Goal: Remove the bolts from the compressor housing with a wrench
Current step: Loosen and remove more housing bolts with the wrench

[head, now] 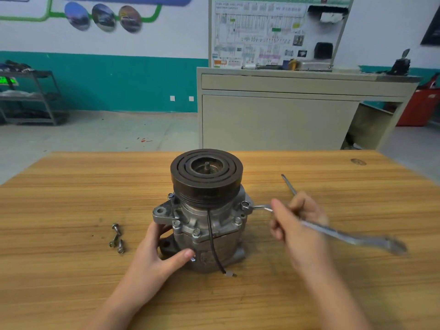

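Compressor [206, 210] stands mid-frame, well back from table [71, 270] edges. Left hand [154, 253] grips housing's lower left; right hand [297, 225] clenches wrench [345, 236] beside right-side bolt [245, 204].

The middle of the wooden table [297, 294] is blocked by the upright compressor [204, 210]. Three loose bolts [117, 238] lie left of it — a screwdriver [288, 184] far right. Bare wood is left along the near edge.

Upper frame: white-and-teal wall [119, 79], beige cabinet [273, 120] right of centre, metal shelf rack [35, 98] far left, grey floor [100, 134].
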### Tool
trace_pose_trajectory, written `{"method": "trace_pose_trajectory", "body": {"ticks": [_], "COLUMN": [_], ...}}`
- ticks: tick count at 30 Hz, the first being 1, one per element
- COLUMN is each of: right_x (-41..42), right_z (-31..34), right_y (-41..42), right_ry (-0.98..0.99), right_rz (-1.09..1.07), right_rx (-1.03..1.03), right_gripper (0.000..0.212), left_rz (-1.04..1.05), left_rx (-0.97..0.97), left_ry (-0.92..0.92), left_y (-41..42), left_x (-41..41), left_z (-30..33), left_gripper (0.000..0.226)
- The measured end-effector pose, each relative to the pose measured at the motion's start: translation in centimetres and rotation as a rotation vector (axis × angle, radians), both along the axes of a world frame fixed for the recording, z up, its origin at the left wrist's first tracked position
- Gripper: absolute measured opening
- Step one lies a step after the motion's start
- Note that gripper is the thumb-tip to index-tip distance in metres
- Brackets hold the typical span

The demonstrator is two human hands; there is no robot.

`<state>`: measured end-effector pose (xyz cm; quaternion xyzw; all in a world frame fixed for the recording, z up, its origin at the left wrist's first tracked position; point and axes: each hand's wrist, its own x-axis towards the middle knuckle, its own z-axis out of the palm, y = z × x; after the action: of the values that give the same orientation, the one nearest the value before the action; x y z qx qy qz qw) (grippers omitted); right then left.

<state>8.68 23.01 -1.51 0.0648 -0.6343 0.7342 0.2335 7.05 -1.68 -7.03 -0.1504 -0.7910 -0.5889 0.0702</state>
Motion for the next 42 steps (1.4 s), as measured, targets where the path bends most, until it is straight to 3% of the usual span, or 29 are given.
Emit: {"method": "trace_pose_trajectory", "body": {"ticks": [3,7,11,14,18,22,23,25,28,30,33,39,42], "right_x": [-2.8,-3.5,-1.3,0.1,1.4,1.6,1.4,0.3,-2.3,-3.9,-4.5,-1.4,0.0], "right_z": [2.2,3.7,2.6,1.1,-0.2,-0.5,-0.3,0.3,1.8,2.6,2.8,0.9,-0.3], "right_y": [2.2,2.6,1.6,-0.3,-3.0,-4.1,-3.4,-1.4,2.0,2.5,2.6,0.9,-1.2], "right_ry": [-0.094,0.048,0.112,0.127,0.244,0.456,0.421,0.189,-0.119,-0.157,-0.037,0.063,0.092], "right_rz": [0.268,0.181,-0.087,-0.229,-0.287,-0.273,-0.24,-0.141,0.206,0.346,0.275,-0.063,-0.2], "right_rx": [-0.203,-0.363,-0.058,0.123,0.225,0.53,0.511,0.254,-0.106,-0.3,-0.48,-0.103,-0.001], "right_gripper": [0.03,0.039,0.052,0.046,0.035,0.042,0.044,0.043,0.036,0.028,0.031,0.042,0.049], "left_rz": [0.006,0.018,0.019,0.029,0.03,0.064,0.071,0.063,0.038,0.025,-0.001,-0.022,-0.023], "left_rx": [-0.004,-0.011,-0.029,-0.032,-0.014,0.043,0.056,0.075,0.078,0.058,0.078,0.067,0.074], "left_ry": [-0.013,-0.008,0.001,0.005,0.019,0.027,0.029,0.04,0.057,0.064,0.06,0.067,0.053], "left_y": [-0.2,-0.4,-0.3,-0.2,0.3,1.6,1.9,2.1,2.3,2.3,1.9,1.6,1.5], "left_x": [-0.2,-0.2,-0.1,-0.1,0.2,0.4,0.3,-0.1,-0.4,-0.2,-0.1,-0.3,-0.5], "left_z": [-0.1,-0.1,0.0,0.1,0.5,1.4,1.6,1.9,2.2,2.2,1.8,0.8,1.0], "left_gripper": [0.076,0.079,0.075,0.072,0.071,0.084,0.088,0.095,0.101,0.098,0.099,0.076,0.087]}}
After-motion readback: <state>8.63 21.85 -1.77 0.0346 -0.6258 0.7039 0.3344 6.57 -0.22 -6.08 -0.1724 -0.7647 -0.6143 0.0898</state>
